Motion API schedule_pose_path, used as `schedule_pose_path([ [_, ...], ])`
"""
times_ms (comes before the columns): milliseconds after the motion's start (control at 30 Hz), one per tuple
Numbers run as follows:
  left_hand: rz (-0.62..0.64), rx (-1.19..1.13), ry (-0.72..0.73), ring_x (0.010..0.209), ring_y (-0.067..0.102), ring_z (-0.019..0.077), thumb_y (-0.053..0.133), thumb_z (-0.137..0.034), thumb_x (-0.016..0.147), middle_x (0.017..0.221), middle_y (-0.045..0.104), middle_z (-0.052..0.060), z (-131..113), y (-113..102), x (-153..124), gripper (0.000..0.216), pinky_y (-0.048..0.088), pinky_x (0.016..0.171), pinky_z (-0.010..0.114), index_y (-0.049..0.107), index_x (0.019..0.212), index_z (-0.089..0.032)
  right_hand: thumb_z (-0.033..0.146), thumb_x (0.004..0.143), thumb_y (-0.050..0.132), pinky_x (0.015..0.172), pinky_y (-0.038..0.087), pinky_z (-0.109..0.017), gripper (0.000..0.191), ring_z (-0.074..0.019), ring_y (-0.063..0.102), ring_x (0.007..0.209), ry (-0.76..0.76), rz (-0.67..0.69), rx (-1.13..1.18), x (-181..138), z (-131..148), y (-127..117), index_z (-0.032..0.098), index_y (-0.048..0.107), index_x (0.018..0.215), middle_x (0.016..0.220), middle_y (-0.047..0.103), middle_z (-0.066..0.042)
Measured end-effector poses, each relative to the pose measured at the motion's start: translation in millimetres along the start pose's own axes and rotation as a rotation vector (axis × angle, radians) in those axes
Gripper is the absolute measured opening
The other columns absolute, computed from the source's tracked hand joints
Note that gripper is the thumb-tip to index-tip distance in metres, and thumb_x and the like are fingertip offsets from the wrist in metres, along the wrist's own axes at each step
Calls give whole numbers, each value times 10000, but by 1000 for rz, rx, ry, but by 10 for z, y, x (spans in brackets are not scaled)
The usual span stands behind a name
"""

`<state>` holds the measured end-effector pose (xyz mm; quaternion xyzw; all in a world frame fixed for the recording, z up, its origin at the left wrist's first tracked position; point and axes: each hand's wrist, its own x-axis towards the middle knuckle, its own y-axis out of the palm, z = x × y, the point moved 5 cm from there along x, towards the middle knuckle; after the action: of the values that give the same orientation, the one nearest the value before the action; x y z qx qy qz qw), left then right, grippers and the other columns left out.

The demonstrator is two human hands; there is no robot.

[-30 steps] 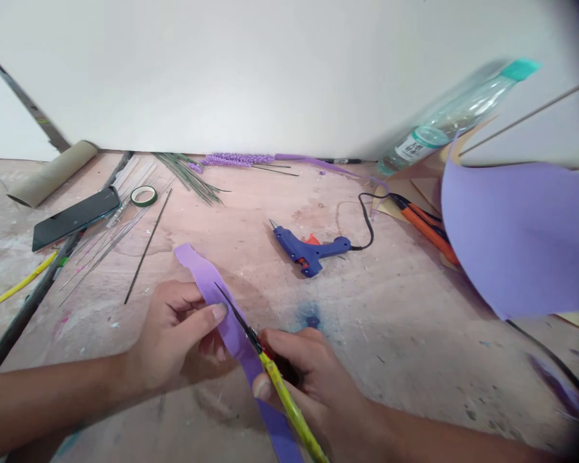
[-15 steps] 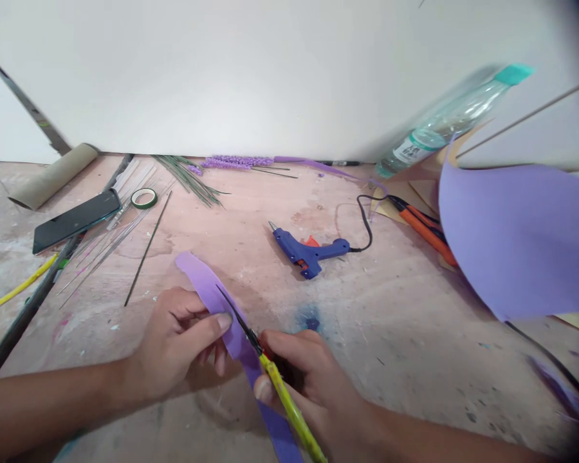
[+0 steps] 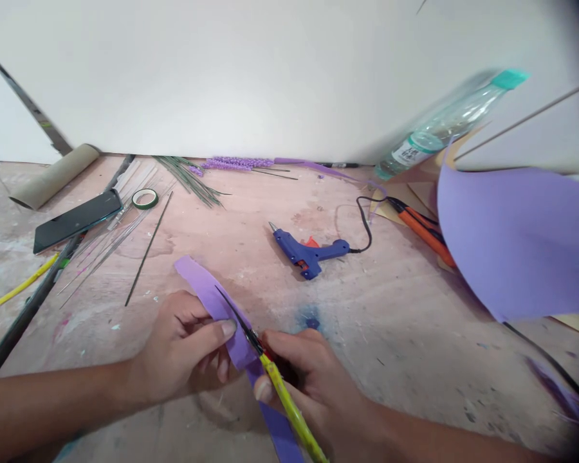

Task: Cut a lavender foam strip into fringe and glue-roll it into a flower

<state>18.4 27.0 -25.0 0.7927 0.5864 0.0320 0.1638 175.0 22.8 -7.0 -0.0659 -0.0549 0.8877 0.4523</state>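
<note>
A long purple strip point(image 3: 203, 283), which looks like paper or thin foam, runs diagonally between my hands and down past the lower edge of the view. My left hand point(image 3: 188, 341) pinches it between thumb and fingers near its upper part. Scissors with a yellow-wrapped handle point(image 3: 294, 411) are gripped in my right hand point(image 3: 309, 379). Their dark blades lie along the strip, just right of my left thumb, and seem nearly closed. Part of the handle is hidden by my right fingers. Beyond my hands rests a blue hot glue gun point(image 3: 309, 251) with an orange trigger.
Left lie a phone point(image 3: 77, 220), a cardboard tube point(image 3: 55, 177), a green tape roll point(image 3: 145, 199) and thin wires point(image 3: 110, 238). Green stems point(image 3: 193, 180) and purple flowers point(image 3: 238, 163) line the wall. Right are a bottle point(image 3: 444, 128), orange-handled pliers point(image 3: 427, 235) and a large purple sheet point(image 3: 521, 244).
The strip's upper part has shifted slightly down and right along the blades, with my left thumb moving closer to them. My right hand and the scissors stay almost in place.
</note>
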Motion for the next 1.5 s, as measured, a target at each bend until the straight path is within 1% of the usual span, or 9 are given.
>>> schedule_pose_path([
  [300,43,-94,-32,413,470,93,728,-446,868,458,549,21,-8,93,2,465,344,409,186,616,552,-125,516,879,733,457,223,-207,501,-59,260,522,1,23,73,25,26,-5,168,475,628,579,309,72],
  [367,51,-92,-40,439,510,114,728,-452,870,493,579,38,23,95,-6,444,372,430,205,649,587,-120,518,900,705,460,230,-208,480,-60,286,519,-3,34,44,18,33,-7,162,507,646,581,355,65],
  [467,38,-70,-38,446,532,126,728,-442,879,501,598,52,53,42,7,434,371,436,216,681,599,-114,544,925,655,467,245,-213,506,-61,321,512,-3,49,-6,4,37,-12,163,498,632,577,405,53],
  [600,-30,-21,14,375,431,79,753,-418,859,444,548,11,1,-86,75,408,282,369,185,682,589,-120,541,906,669,452,203,-217,523,-58,254,506,21,31,-12,0,5,-25,179,421,621,554,311,71],
  [667,-71,5,39,358,422,73,752,-403,855,436,542,-1,-37,-139,100,391,287,349,175,679,591,-124,520,906,669,450,197,-215,515,-58,241,509,25,29,-4,6,-11,-25,182,402,624,558,294,72],
  [867,-71,75,50,368,524,94,699,-355,914,501,659,33,-32,-127,84,368,390,364,165,711,627,-124,537,895,671,458,194,-221,496,-71,248,534,39,12,-2,25,-24,-24,181,431,646,590,290,63],
  [1167,-71,106,51,355,468,81,697,-374,908,458,632,30,-38,-98,71,399,309,349,165,684,592,-130,582,890,687,459,200,-219,552,-65,245,527,12,-7,-47,14,-13,-49,172,440,618,564,287,66],
  [1333,-45,88,35,345,436,71,705,-371,901,418,602,21,-28,-74,44,417,254,350,166,672,559,-133,539,943,649,459,246,-196,466,-62,306,534,-42,29,16,29,39,-25,157,558,691,605,375,57],
  [1500,-36,55,19,350,457,75,709,-361,899,453,653,44,-40,-52,34,400,264,349,168,689,575,-127,565,891,712,445,211,-205,545,-53,259,508,-3,-11,-19,31,16,-45,162,472,614,561,312,70],
])
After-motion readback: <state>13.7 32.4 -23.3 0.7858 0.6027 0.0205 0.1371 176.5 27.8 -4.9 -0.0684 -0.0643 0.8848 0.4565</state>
